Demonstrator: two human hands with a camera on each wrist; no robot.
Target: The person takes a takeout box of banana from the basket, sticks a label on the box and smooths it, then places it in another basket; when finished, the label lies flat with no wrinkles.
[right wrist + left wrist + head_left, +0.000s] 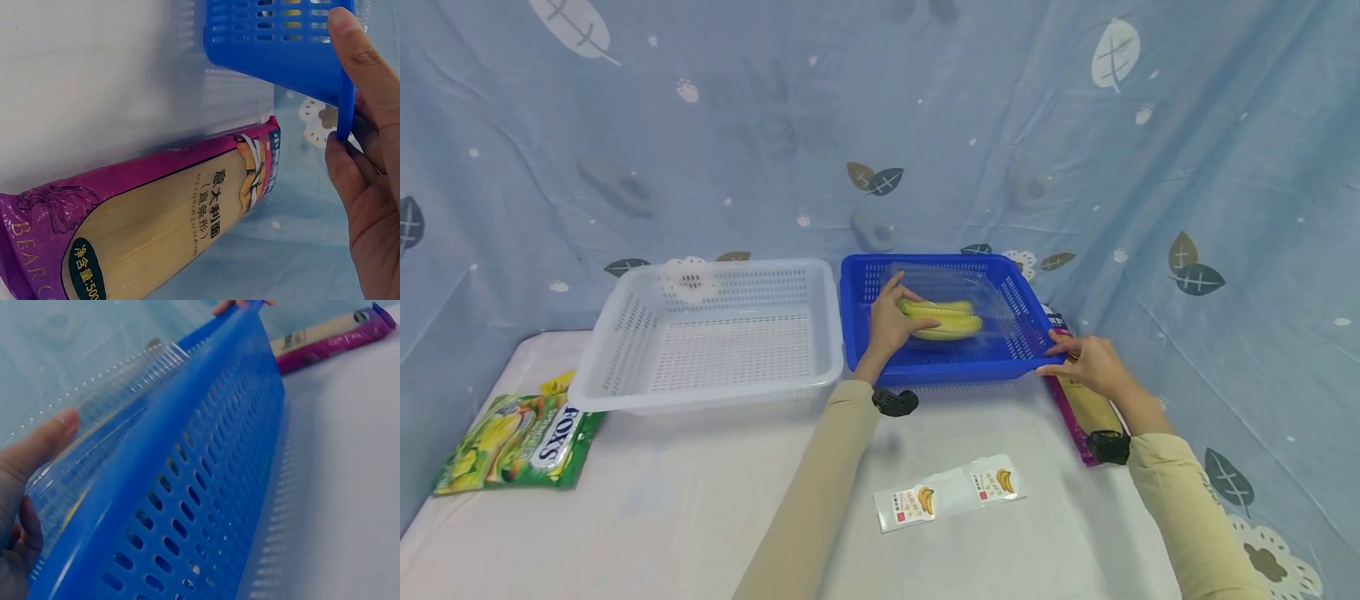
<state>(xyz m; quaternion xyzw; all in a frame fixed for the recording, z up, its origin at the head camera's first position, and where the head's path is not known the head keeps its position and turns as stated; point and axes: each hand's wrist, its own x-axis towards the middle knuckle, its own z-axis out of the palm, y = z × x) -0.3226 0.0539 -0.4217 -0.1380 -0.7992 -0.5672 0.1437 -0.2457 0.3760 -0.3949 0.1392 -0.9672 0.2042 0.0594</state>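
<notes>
My left hand reaches into the blue basket and grips the left end of a clear plastic box. Yellow bananas show through the box. The left wrist view has the thumb over the box's near side, with other fingers partly hidden behind the basket rim. At the basket's front right corner, my right hand pinches the rim. In the right wrist view, its thumb and fingers lie on opposite sides of that blue rim.
A white basket stands left of the blue one, beside a green FOXS bag. A purple spaghetti pack lies under my right hand. Nearer me is a clear wrapper strip with banana labels. Patterned blue cloth hangs behind.
</notes>
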